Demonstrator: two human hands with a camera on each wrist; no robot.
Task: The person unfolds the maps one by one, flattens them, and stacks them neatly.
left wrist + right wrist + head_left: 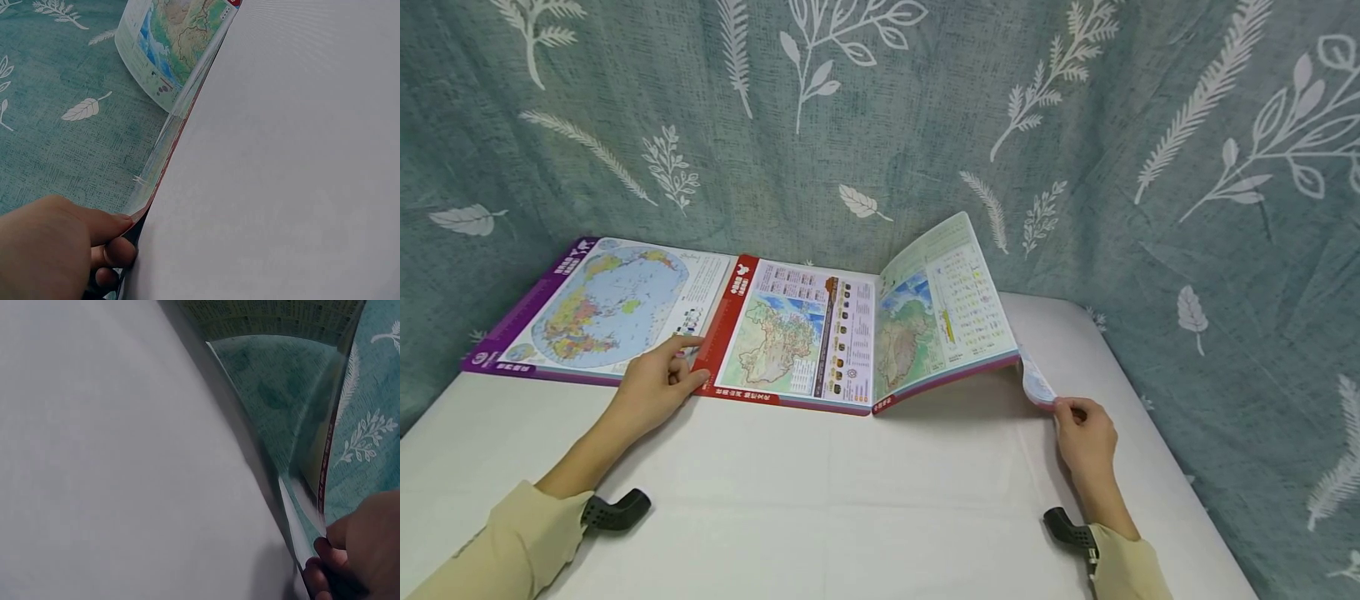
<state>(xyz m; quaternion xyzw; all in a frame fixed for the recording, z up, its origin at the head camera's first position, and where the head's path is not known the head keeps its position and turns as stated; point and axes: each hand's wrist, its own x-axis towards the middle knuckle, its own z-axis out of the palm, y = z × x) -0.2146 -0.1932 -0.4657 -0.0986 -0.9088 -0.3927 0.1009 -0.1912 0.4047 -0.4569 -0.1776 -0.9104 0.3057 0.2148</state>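
A red-edged folding map [775, 342] lies partly opened near the back of the white table. My left hand [655, 383] pinches its lower left corner; in the left wrist view, the thumb [112, 225] lies on top of the edge. The map's right panel [955, 308] stands tilted up from a crease. Beyond that panel, a curled map flap [1037, 385] hangs down, its corner pinched between the thumb and fingers of my right hand [1086, 437]. From the right wrist, the lifted panel's underside [275, 322] shows above the table.
A purple-edged world map [610, 308] lies flat at the left, with the red edge beside it. A blue-green curtain [910, 125] with white leaf prints hangs right behind the white table [820, 500]. A black curved piece [617, 510] sticks out at the left cuff, another [1067, 529] at the right.
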